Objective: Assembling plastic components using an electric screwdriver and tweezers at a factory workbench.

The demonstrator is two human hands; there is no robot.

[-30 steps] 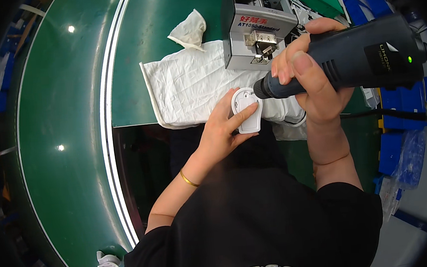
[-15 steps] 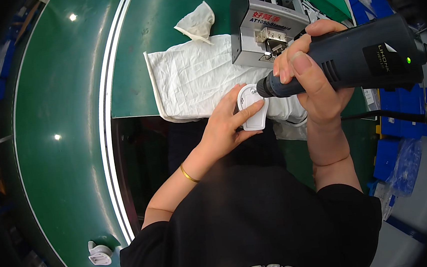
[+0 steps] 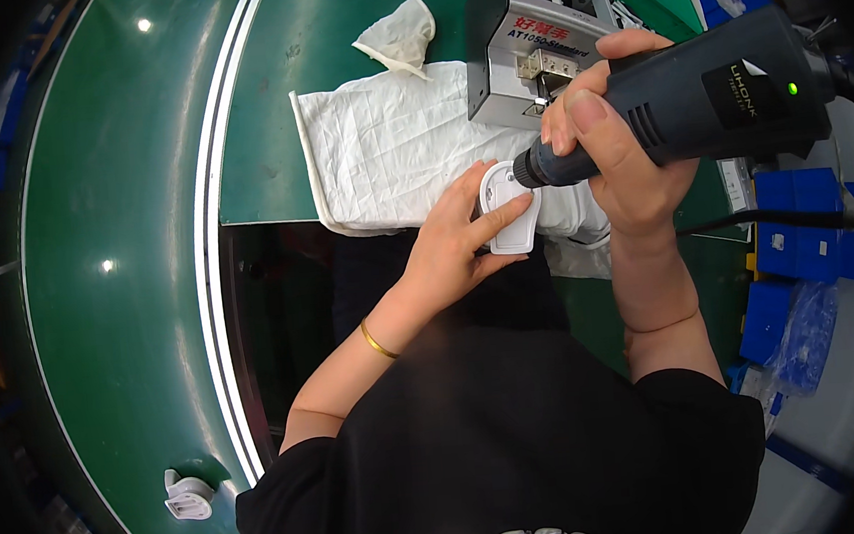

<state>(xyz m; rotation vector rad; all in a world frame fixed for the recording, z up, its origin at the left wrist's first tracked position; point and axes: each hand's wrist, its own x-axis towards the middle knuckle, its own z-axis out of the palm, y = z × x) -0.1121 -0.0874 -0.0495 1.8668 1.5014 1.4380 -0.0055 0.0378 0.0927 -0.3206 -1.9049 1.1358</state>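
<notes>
In my left hand is a small white plastic housing, open side up, with the thumb across its face and the fingers behind its edge. My right hand is wrapped round a black electric screwdriver with a green light lit near its cable end. The screwdriver's nose points left and down to the upper part of the housing. Its bit is mostly hidden at the housing, so I cannot tell whether it sits in a screw.
A white cloth lies on the green table beyond my hands. Behind it stands a grey box-shaped machine. Blue bins line the right side, where a black cable hangs. Another white part rests on the green surface at left.
The screwdriver's cable end has swung slightly left, while its nose stays at the white housing. The whole view has shifted a little. Both hands keep their hold.
</notes>
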